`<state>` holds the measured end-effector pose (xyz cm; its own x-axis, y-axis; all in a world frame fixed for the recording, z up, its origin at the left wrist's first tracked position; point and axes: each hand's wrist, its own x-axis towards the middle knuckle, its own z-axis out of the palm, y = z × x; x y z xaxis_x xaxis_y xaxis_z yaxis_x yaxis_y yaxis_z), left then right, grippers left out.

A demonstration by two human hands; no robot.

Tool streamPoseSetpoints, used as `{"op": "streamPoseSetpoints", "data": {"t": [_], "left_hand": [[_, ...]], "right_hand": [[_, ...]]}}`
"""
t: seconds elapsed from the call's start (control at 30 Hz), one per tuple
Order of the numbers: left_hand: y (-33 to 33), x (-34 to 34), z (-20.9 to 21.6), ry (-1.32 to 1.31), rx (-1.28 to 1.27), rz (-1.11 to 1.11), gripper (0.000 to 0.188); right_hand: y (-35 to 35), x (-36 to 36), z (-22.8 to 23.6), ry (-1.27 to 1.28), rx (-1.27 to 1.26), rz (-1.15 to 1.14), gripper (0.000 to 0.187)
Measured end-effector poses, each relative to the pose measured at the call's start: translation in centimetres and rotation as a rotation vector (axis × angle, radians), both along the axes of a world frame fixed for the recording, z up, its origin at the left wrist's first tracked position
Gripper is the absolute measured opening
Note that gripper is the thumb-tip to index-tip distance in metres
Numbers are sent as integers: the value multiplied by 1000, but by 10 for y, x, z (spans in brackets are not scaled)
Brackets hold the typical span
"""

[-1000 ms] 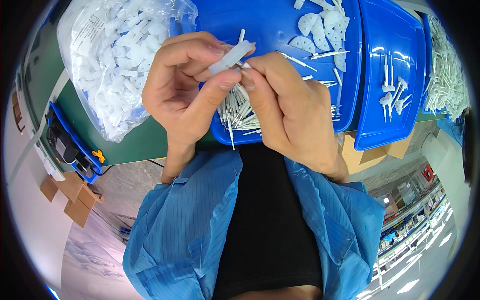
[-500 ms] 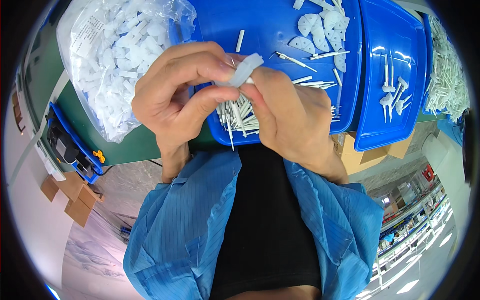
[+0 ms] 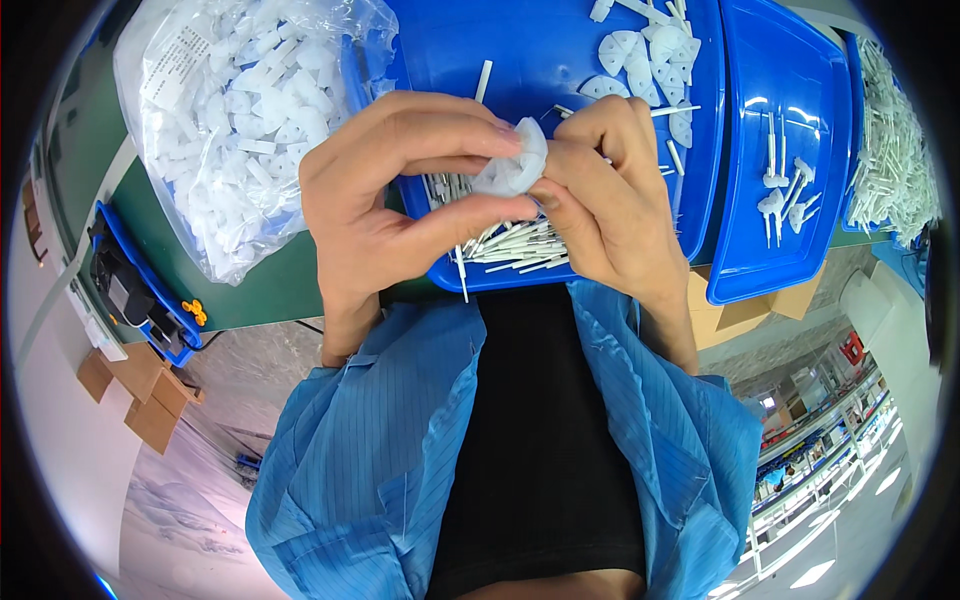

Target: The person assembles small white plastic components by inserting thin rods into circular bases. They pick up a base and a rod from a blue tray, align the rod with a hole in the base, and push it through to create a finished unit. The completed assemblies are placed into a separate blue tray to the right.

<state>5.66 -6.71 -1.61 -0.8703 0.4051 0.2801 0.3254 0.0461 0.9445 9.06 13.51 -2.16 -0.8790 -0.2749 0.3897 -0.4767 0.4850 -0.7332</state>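
Note:
Above the near part of a blue tray, my left hand (image 3: 385,195) is closed, pinching a translucent white fan-shaped plastic piece (image 3: 518,165) between thumb and fingers. Against the right side of that piece, my right hand (image 3: 625,200) is closed with its fingers curled. Whatever its fingertips hold is hidden behind the knuckles and thumb. Under both hands, many thin white rods (image 3: 525,245) lie heaped in the blue tray (image 3: 450,55). More white fan-shaped pieces (image 3: 640,65) are piled at that tray's far right, with several loose rods around them.
At left a clear bag (image 3: 245,130) full of white plastic pieces rests on the green table (image 3: 275,290). A second blue tray (image 3: 780,255) on the right carries several pieces with rods attached (image 3: 785,200). Beyond it is a heap of white parts (image 3: 890,150). A cardboard box (image 3: 715,315) sits below.
The white piece has turned so its broad curved side shows, and it sits slightly further right. Both hands have shifted right, and my right hand's fingers are curled more tightly.

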Motion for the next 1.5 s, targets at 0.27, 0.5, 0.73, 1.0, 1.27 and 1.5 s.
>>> {"op": "streamPoseSetpoints", "data": {"t": [0.27, 0.5, 0.73, 1.0, 1.27, 1.5], "left_hand": [[4, -4, -3, 160, -74, 28, 36], [5, -5, -7, 303, -44, 45, 40], [9, -5, 1, 55, -6, 78, 43], [0, -6, -7, 162, 14, 29, 36], [-2, 2, -6, 97, 13, 94, 36], [9, 0, -9, 583, -10, 58, 26]], "right_hand": [[-7, 3, 7, -176, -97, -10, 17], [-8, 4, 5, -218, -184, 79, 17], [-7, 2, 8, -220, -135, 97, 17], [-5, 0, 3, -155, -102, 115, 19], [-4, -1, 13, -220, -154, 61, 20], [-18, 9, 42, -728, -228, -142, 22]]}}
